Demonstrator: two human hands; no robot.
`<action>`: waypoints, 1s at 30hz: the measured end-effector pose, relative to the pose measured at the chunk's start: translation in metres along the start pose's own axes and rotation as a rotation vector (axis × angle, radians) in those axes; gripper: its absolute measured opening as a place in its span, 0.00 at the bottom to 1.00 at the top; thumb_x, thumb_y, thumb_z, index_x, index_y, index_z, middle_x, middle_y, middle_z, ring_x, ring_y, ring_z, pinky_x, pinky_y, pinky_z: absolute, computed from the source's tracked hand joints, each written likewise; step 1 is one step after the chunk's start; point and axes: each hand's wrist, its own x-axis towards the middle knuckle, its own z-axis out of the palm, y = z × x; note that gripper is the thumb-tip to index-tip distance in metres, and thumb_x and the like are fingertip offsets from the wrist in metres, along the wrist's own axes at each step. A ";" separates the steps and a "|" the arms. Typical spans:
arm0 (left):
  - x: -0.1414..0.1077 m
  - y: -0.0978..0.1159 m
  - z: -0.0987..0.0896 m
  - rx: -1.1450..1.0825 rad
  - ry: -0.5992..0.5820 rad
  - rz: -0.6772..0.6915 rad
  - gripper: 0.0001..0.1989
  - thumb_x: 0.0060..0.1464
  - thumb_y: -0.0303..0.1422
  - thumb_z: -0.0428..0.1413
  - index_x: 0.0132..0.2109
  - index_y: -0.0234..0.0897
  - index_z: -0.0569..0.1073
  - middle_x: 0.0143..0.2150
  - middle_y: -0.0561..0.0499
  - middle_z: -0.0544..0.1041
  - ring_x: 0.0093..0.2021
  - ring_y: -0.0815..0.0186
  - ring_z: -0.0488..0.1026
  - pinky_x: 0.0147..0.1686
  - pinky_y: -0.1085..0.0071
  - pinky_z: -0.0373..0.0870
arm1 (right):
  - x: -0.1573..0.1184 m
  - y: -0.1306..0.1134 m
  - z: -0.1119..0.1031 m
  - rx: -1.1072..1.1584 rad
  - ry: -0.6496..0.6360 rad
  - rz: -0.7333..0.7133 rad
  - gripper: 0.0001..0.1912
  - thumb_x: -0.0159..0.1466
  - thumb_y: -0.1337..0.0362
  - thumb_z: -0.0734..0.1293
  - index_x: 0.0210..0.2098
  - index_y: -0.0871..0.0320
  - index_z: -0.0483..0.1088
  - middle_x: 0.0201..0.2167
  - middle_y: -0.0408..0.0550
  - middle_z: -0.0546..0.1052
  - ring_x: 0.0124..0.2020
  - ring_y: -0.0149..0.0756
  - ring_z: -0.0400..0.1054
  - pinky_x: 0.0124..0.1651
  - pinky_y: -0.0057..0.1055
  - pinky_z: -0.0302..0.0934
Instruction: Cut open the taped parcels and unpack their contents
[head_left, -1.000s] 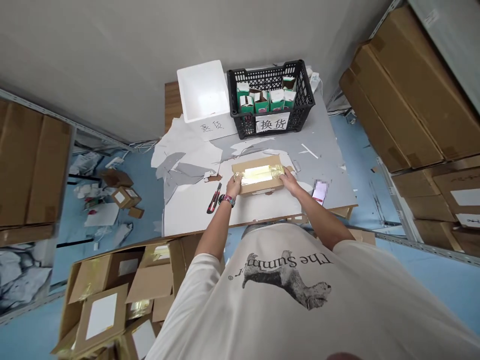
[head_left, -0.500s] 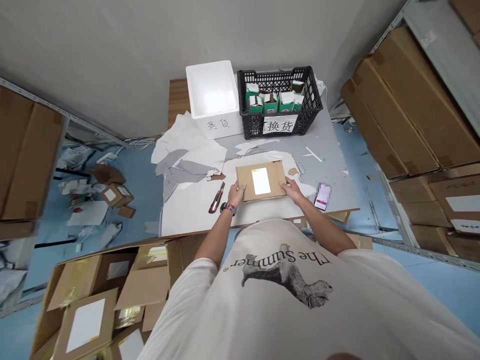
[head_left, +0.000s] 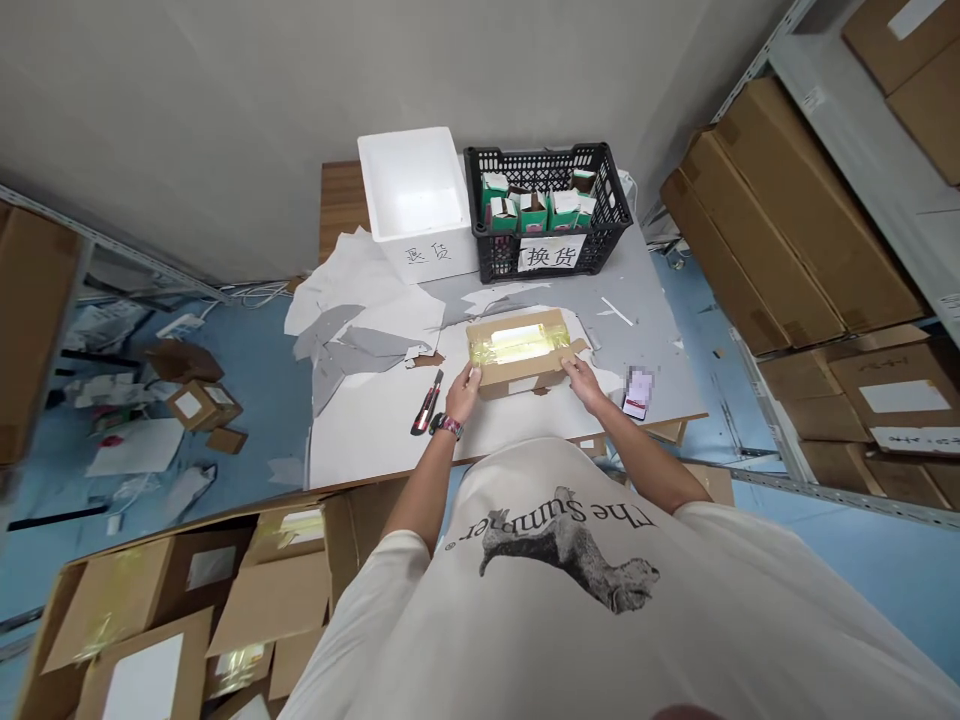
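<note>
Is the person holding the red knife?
No, the red utility knife lies beside the left hand, and that hand and the right hand hold the taped cardboard box.

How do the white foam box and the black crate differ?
The white foam box has solid walls, while the black plastic crate has open lattice walls. The crate holds green-and-white cartons; no contents show in the box. The box has handwritten characters directly on its front, the crate a printed paper sign. Both stand side by side, each labelled in Chinese on the front.
</note>
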 end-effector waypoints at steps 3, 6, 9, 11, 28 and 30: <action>0.011 0.014 -0.003 0.039 0.005 0.046 0.27 0.68 0.51 0.66 0.66 0.41 0.85 0.67 0.37 0.83 0.70 0.46 0.79 0.71 0.53 0.77 | 0.004 -0.009 0.005 0.047 -0.016 -0.064 0.39 0.59 0.37 0.72 0.63 0.51 0.83 0.59 0.55 0.87 0.61 0.53 0.79 0.68 0.52 0.76; -0.009 0.002 -0.012 -0.101 -0.025 0.072 0.26 0.63 0.44 0.68 0.64 0.39 0.86 0.71 0.36 0.81 0.75 0.47 0.76 0.76 0.54 0.73 | -0.006 -0.004 0.002 0.163 -0.037 -0.124 0.39 0.58 0.42 0.73 0.65 0.51 0.83 0.62 0.55 0.88 0.64 0.53 0.80 0.70 0.51 0.74; -0.036 -0.025 -0.025 -0.254 0.004 -0.150 0.23 0.61 0.45 0.68 0.58 0.37 0.85 0.66 0.34 0.85 0.72 0.44 0.80 0.72 0.49 0.78 | -0.021 0.008 0.000 0.210 -0.033 -0.048 0.36 0.65 0.36 0.67 0.61 0.50 0.85 0.66 0.56 0.87 0.69 0.54 0.79 0.71 0.53 0.73; -0.046 -0.037 -0.031 -0.291 0.043 -0.296 0.23 0.64 0.52 0.67 0.53 0.37 0.84 0.58 0.33 0.88 0.66 0.43 0.84 0.67 0.47 0.81 | -0.027 0.012 0.001 0.166 -0.068 0.048 0.40 0.70 0.30 0.60 0.61 0.49 0.85 0.64 0.57 0.88 0.69 0.55 0.80 0.72 0.56 0.72; -0.077 0.069 0.020 0.311 0.003 0.325 0.36 0.72 0.60 0.63 0.76 0.48 0.83 0.60 0.37 0.87 0.64 0.38 0.83 0.70 0.45 0.74 | 0.000 0.013 -0.004 0.133 -0.101 0.211 0.19 0.57 0.46 0.68 0.42 0.49 0.73 0.40 0.48 0.86 0.47 0.49 0.82 0.53 0.44 0.79; -0.062 0.057 0.008 0.285 0.059 0.138 0.43 0.69 0.65 0.64 0.79 0.45 0.79 0.53 0.38 0.87 0.59 0.37 0.84 0.65 0.46 0.77 | 0.004 0.004 0.005 0.138 -0.088 0.140 0.21 0.56 0.50 0.69 0.46 0.50 0.76 0.48 0.48 0.88 0.54 0.50 0.82 0.60 0.44 0.78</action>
